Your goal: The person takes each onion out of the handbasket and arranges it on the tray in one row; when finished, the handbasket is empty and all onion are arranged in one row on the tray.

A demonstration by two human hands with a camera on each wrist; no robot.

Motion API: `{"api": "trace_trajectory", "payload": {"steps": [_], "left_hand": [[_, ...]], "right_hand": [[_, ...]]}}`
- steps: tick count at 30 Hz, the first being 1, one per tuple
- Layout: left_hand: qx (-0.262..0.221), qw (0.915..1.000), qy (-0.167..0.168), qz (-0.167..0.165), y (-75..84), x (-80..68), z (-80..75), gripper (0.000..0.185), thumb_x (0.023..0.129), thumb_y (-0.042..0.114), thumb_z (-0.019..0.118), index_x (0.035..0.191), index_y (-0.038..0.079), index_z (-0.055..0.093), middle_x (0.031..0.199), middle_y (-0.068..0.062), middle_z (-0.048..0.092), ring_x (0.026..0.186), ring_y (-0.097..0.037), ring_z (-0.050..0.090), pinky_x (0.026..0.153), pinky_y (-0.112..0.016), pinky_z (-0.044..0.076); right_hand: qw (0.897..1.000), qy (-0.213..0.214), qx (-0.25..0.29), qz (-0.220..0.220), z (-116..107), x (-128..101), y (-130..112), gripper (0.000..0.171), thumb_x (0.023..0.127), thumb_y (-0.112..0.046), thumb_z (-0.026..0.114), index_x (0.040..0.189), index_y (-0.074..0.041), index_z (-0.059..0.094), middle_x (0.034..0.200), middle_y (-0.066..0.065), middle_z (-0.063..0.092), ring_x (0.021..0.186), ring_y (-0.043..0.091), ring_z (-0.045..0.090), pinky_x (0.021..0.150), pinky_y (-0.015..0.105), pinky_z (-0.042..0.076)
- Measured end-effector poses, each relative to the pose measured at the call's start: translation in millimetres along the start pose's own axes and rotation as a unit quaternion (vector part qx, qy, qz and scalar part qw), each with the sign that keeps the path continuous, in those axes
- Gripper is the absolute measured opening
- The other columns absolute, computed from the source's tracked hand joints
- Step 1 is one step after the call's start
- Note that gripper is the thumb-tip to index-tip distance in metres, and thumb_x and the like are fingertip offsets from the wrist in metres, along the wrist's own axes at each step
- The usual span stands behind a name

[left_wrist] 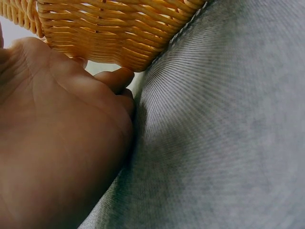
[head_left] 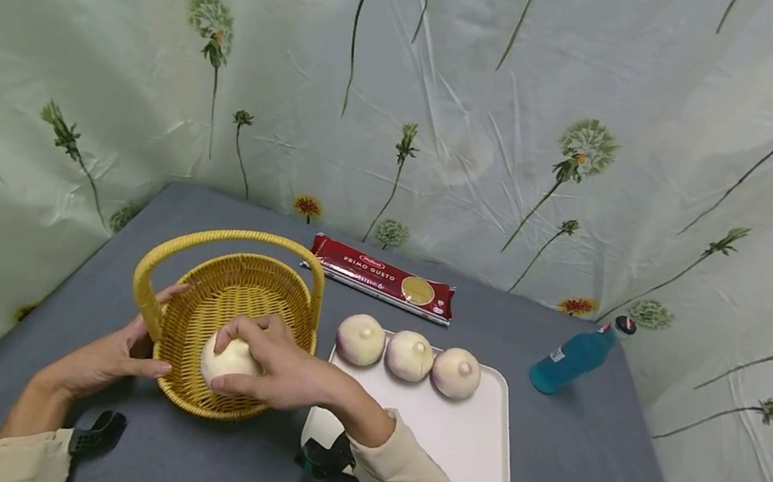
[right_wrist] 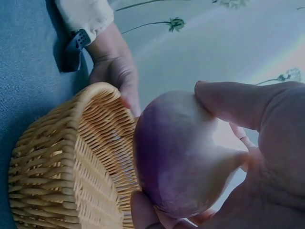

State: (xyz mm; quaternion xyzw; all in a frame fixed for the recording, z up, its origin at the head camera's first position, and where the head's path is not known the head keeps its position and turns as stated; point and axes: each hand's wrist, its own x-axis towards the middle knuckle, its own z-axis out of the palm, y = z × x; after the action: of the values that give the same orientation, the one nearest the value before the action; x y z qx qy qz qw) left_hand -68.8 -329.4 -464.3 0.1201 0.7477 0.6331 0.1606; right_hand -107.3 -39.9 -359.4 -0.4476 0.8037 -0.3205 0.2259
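In my right hand [head_left: 279, 363] is a turnip [right_wrist: 178, 152], white with a purple side, gripped between thumb and fingers. The head view has this turnip over the inside of a yellow wicker basket [head_left: 253, 270] with an arched handle. My left hand [head_left: 102, 360] rests against the basket's left side, thumb and fingers spread straight along the rim. Seen from the left wrist, the palm lies low beside the woven wall [left_wrist: 114, 38], with some fingertips close under it. To the right, three more turnips [head_left: 409, 356] sit in a row on a white tray [head_left: 456, 446].
Behind the tray lies a red pack labelled Primo Gusto [head_left: 384, 278]. A blue bottle [head_left: 576, 357] with a dark cap stands at the right of the grey table [head_left: 577, 473]. A flower-patterned curtain [head_left: 439, 98] hangs along the back.
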Motion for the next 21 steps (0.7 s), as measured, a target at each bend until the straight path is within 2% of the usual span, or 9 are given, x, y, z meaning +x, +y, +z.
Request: {"api": "trace_trajectory", "payload": {"steps": [3, 9, 13, 16, 18, 20, 21], "left_hand": [[0.001, 1.0, 0.003, 0.0, -0.1, -0.3, 0.6, 0.105, 0.091, 0.001, 0.068, 0.161, 0.034, -0.004, 0.164, -0.022, -0.016, 0.146, -0.04, 0.008, 0.092, -0.011, 0.037], [-0.002, 1.0, 0.004, 0.0, 0.5, -0.4, 0.8, 0.107, 0.09, 0.001, 0.069, 0.161, 0.035, -0.004, 0.164, -0.023, -0.016, 0.144, -0.05, 0.004, 0.091, -0.01, 0.036], [0.001, 1.0, 0.005, 0.004, 0.0, -1.0, 0.8, 0.106, 0.09, 0.0, 0.068, 0.161, 0.034, -0.004, 0.164, -0.024, -0.015, 0.148, -0.028, 0.013, 0.092, -0.009, 0.035], [0.002, 1.0, 0.003, 0.008, -0.3, -0.6, 1.2, 0.106, 0.09, 0.0, 0.068, 0.161, 0.034, -0.004, 0.164, -0.024, -0.015, 0.148, -0.03, 0.012, 0.092, -0.009, 0.035], [0.002, 0.9999, 0.0, 0.01, -0.5, -0.1, 1.4, 0.107, 0.091, 0.0, 0.068, 0.161, 0.034, -0.005, 0.163, -0.025, -0.017, 0.147, -0.042, 0.006, 0.092, -0.009, 0.035], [0.005, 1.0, 0.0, 0.009, -1.0, 0.2, 1.0, 0.107, 0.091, 0.0, 0.068, 0.161, 0.034, -0.005, 0.163, -0.025, -0.017, 0.148, -0.037, 0.01, 0.092, -0.01, 0.035], [0.005, 0.9999, -0.001, 0.009, -1.4, 0.3, 0.6, 0.107, 0.091, 0.0, 0.068, 0.161, 0.034, -0.005, 0.163, -0.025, -0.017, 0.149, -0.028, 0.014, 0.092, -0.01, 0.036]], "right_hand": [[1.0, 0.0, 0.021, 0.009, 0, -6, -2, 0.028, 0.097, -0.032, 0.067, 0.117, -0.025, 0.049, 0.129, -0.005, 0.05, 0.123, 0.011, 0.032, 0.092, 0.023, 0.034], [0.999, 0.005, 0.034, 0.008, -4, -15, -7, 0.031, 0.097, -0.033, 0.067, 0.119, -0.026, 0.047, 0.13, -0.003, 0.046, 0.122, 0.01, 0.031, 0.093, 0.023, 0.034], [0.999, 0.007, 0.039, 0.014, -7, -21, -6, 0.031, 0.097, -0.034, 0.067, 0.12, -0.026, 0.047, 0.13, -0.003, 0.043, 0.122, 0.01, 0.031, 0.094, 0.023, 0.033], [0.999, 0.007, 0.043, 0.022, -9, -28, -3, 0.033, 0.097, -0.034, 0.067, 0.122, -0.027, 0.046, 0.129, 0.0, 0.041, 0.122, 0.012, 0.031, 0.094, 0.024, 0.033], [0.999, 0.009, 0.041, 0.024, -12, -34, -1, 0.035, 0.097, -0.034, 0.067, 0.124, -0.028, 0.045, 0.13, 0.002, 0.04, 0.121, 0.013, 0.031, 0.095, 0.026, 0.034], [0.999, 0.013, 0.04, 0.023, -14, -40, 0, 0.038, 0.097, -0.035, 0.066, 0.128, -0.029, 0.045, 0.131, 0.004, 0.039, 0.121, 0.014, 0.032, 0.095, 0.027, 0.036], [0.999, 0.015, 0.039, 0.023, -16, -43, 1, 0.039, 0.097, -0.035, 0.066, 0.129, -0.03, 0.044, 0.132, 0.004, 0.038, 0.121, 0.014, 0.033, 0.096, 0.027, 0.036]]}}
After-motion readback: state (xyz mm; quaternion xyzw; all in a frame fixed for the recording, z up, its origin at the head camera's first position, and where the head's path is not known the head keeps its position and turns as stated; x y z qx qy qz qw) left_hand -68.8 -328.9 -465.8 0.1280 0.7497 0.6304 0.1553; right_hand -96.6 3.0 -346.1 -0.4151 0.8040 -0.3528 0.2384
